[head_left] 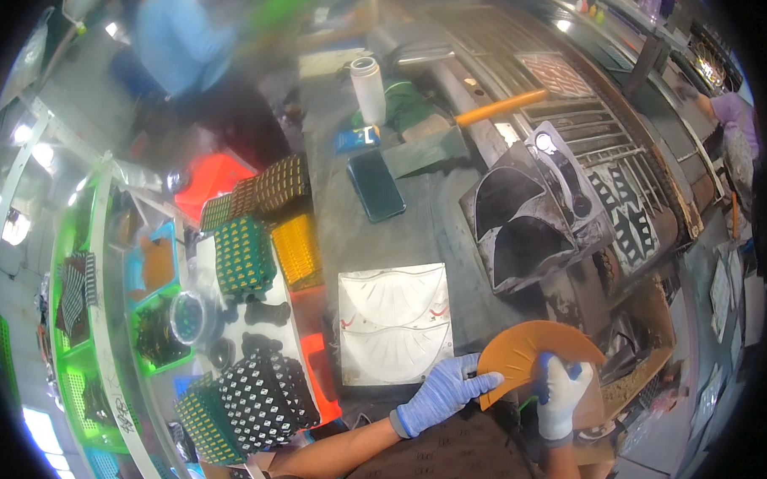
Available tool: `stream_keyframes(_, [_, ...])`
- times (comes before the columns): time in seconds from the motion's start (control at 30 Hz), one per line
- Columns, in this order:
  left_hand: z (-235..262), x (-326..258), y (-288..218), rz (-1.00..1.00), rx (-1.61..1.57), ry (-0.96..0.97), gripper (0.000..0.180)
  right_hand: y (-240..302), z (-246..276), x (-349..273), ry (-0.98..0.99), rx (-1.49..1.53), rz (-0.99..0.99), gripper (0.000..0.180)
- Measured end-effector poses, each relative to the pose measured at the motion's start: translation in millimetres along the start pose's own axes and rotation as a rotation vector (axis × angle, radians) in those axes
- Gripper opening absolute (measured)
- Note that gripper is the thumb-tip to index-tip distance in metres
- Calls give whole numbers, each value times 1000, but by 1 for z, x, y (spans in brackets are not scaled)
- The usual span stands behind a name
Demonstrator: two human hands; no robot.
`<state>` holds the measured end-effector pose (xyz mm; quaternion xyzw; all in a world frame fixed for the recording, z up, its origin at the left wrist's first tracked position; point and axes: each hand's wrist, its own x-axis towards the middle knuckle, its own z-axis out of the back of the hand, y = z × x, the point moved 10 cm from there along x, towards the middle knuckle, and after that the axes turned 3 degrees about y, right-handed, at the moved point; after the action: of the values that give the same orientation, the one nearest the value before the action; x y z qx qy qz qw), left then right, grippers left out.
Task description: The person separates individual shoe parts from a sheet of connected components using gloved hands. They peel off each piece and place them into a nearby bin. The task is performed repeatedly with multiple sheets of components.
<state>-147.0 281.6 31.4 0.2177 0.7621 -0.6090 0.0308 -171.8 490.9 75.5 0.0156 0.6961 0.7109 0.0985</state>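
Note:
An orange-brown, crescent-shaped cap visor (pixel 531 346), with short lines along its inner curve, is held up near the front of the bench. My left hand (pixel 440 396), in a blue-grey knit glove, pinches its left tip between thumb and fingers. At its right end my right hand (pixel 563 395), in a white and blue glove, grips the edge with its thumb up; some of its fingers are hidden. Just left of the visor lies a square silvery metal plate (pixel 395 325) with two fan-shaped, ribbed hollows.
Stacks of patterned fabric pieces (pixel 262 396) and green baskets (pixel 160 332) stand left. A phone (pixel 376 186) and white bottle (pixel 367 90) are farther up the bench. A dark mould (pixel 522 218) and cardboard box (pixel 649 332) sit right. Another person (pixel 182 44) stands far left.

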Motion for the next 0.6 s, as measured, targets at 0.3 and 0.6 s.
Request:
stream_keyframes(0.3, [80,-45,-17,-76,96,-480,11,-2,118,-15,-426,122,-6,8])
stream_keyframes(0.6, [132,-2,-25,-282,700,-552,14,-79,434,-166,-1340,393,434,18])
